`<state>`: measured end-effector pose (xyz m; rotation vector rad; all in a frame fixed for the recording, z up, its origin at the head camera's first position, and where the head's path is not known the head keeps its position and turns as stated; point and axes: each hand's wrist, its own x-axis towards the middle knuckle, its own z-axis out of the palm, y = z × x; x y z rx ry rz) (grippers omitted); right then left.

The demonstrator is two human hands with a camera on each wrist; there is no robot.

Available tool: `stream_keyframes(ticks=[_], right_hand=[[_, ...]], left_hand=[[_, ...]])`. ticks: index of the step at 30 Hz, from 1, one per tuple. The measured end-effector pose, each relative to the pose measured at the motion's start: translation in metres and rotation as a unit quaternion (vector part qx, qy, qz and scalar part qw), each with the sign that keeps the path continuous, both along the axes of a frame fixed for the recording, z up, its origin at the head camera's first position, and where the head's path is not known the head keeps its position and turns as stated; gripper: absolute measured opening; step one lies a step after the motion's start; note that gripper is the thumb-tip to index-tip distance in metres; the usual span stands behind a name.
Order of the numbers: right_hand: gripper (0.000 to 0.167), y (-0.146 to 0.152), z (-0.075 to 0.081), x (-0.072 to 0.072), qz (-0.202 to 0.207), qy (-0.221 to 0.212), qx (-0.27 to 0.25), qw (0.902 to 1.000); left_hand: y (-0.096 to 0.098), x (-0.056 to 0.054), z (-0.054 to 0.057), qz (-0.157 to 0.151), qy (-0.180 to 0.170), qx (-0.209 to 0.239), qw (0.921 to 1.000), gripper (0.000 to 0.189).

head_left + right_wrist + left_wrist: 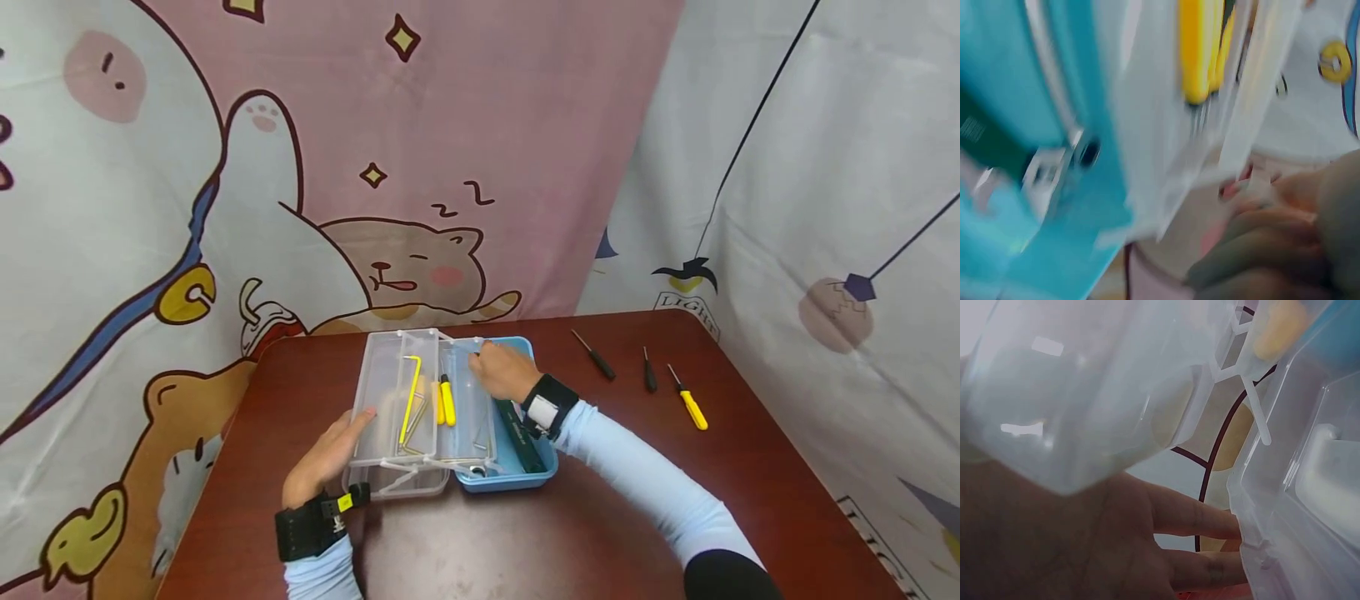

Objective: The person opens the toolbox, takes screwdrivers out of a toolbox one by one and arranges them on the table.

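Observation:
A clear plastic toolbox (pixel 408 485) stands mid-table, its stepped trays (pixel 465 435) spread over a blue bin (pixel 517 482). Inside lie a yellow hex key (pixel 410 398), bare metal hex keys and yellow-handled screwdrivers (pixel 447 403). At the toolbox's left side is my left hand (pixel 330 454); its straight fingers (pixel 1200 515) meet the lower box wall, below an upper tray (pixel 1085 394). My right hand (pixel 504 372), fingers curled, pinches the far right end of the clear tray; the right wrist view is blurred there.
In the blue bin lies a long dark green case (pixel 521 437), beside a metal tool (pixel 1047 175). To the right on the brown table (pixel 600 517) are two dark-handled screwdrivers (pixel 600 363) and a yellow-handled one (pixel 693 411). A printed cloth (pixel 570 167) hangs behind.

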<state>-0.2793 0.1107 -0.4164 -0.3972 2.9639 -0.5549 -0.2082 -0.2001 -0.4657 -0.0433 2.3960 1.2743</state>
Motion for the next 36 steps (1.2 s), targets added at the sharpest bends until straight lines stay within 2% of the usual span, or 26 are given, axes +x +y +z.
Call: stream_keyframes(ticks=[3,6,10,12,16,20,25,31,36], right_hand=[[0.052,0.038,0.001,0.002,-0.024,0.002,-0.053,0.9983],[0.053,0.079,-0.002,0.006,-0.027,0.045,-0.068,0.9963],[0.05,0.138,-0.013,0.022,-0.059,0.098,-0.061,0.9916],[0.049,0.164,-0.023,0.032,-0.085,0.095,-0.055,0.9904],[0.051,0.2,-0.049,0.051,-0.136,0.052,-0.032,0.9888],[0.048,0.218,-0.075,0.064,-0.151,0.005,-0.008,0.9884],[0.033,0.224,-0.094,0.074,-0.126,-0.008,0.045,0.9909],[0.028,0.225,-0.101,0.078,-0.105,-0.003,0.101,0.9893],[0.039,0.223,-0.096,0.077,-0.105,-0.009,0.113,0.988]], left_hand=[[0.0,0.0,-0.002,-0.004,0.011,-0.001,0.9999,0.09],[-0.003,-0.002,0.0,-0.008,0.011,-0.004,0.9999,0.092],[-0.004,-0.004,0.006,-0.011,0.001,-0.009,0.9999,0.096],[-0.003,-0.004,0.007,-0.013,-0.001,-0.009,0.9999,0.096],[-0.001,-0.004,0.006,-0.017,0.003,-0.007,0.9998,0.092],[0.0,-0.004,0.003,-0.021,0.014,-0.009,0.9997,0.087],[0.0,-0.005,0.002,-0.016,0.004,-0.004,0.9999,0.09],[0.0,-0.004,-0.001,-0.01,-0.009,-0.004,0.9999,0.093],[0.0,-0.004,0.002,-0.011,-0.005,-0.006,0.9999,0.091]])
